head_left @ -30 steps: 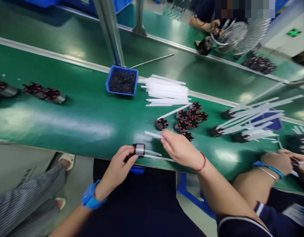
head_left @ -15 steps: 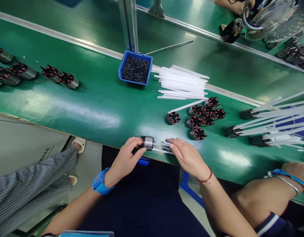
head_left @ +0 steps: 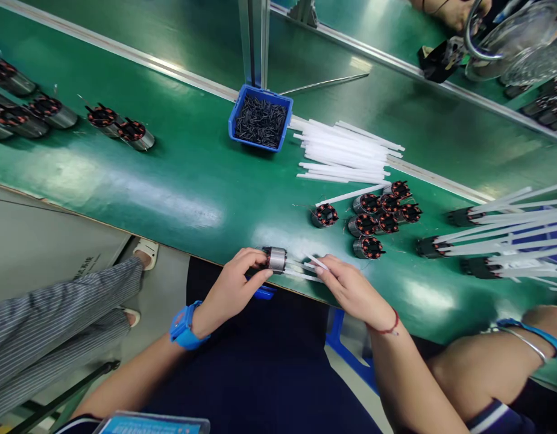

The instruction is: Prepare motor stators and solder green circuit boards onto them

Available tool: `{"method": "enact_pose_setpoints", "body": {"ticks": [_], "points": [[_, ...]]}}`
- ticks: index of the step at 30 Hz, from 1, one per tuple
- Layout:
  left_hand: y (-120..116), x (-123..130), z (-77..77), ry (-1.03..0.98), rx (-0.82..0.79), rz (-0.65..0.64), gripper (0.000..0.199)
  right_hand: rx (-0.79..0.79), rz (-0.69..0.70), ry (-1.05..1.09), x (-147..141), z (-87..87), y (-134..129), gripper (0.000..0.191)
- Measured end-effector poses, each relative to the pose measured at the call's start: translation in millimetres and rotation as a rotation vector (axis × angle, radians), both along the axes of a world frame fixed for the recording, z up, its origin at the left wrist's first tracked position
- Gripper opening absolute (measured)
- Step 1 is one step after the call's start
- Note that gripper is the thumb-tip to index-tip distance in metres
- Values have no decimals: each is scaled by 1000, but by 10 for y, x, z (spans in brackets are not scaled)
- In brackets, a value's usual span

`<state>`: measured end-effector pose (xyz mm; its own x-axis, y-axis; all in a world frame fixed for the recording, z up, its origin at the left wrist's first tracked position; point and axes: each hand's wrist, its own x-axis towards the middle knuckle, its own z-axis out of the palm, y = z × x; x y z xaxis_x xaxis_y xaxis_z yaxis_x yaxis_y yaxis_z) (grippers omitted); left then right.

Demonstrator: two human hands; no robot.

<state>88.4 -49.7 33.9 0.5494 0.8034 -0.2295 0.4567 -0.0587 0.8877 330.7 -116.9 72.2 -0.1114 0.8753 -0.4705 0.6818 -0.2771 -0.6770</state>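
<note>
A silver motor stator (head_left: 277,260) lies on its side near the front edge of the green table, gripped at its left end between the thumb and fingers of my left hand (head_left: 236,283). White strips (head_left: 301,275) stick out of its right end. My right hand (head_left: 351,286) pinches a white strip (head_left: 316,261) by its fingertips, just right of the stator. Behind, a lone upright stator (head_left: 325,215) stands beside a group of several more (head_left: 365,225). A pile of white strips (head_left: 346,150) lies farther back.
A blue bin (head_left: 260,117) of small black pieces stands by a metal post (head_left: 254,48). Several stators (head_left: 52,111) are at the left. Stators with long white strips (head_left: 432,246) lie at the right, near another person's arm (head_left: 477,361). A person's striped trouser legs (head_left: 70,301) show lower left.
The view has shifted slightly, moving the table items mostly rightward. A white strip now shows raised at my right fingertips. My left hand still holds the stator.
</note>
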Motion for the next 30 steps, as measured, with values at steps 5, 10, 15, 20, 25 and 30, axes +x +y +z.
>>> {"method": "enact_pose_setpoints", "body": {"ticks": [5, 10, 15, 20, 25, 30], "points": [[-5, 6, -13, -9, -20, 11, 10, -58, -105, 81, -46, -48, 25, 10], [-13, 4, -22, -4, -4, 22, 14, -71, -90, 93, -150, -117, 99, 9], [-31, -1, -27, 17, 8, 45, 17, -48, -181, 156, -320, -216, 175, 16], [-26, 6, -25, 4, -5, 51, 17, -81, -206, 401, -426, -259, 232, 21], [-24, 15, -4, -30, -19, 51, 13, -166, -171, 422, -274, -186, 196, 29], [-43, 4, -1, -35, -7, 53, 15, -231, -188, 278, -251, -157, 202, 26]]}}
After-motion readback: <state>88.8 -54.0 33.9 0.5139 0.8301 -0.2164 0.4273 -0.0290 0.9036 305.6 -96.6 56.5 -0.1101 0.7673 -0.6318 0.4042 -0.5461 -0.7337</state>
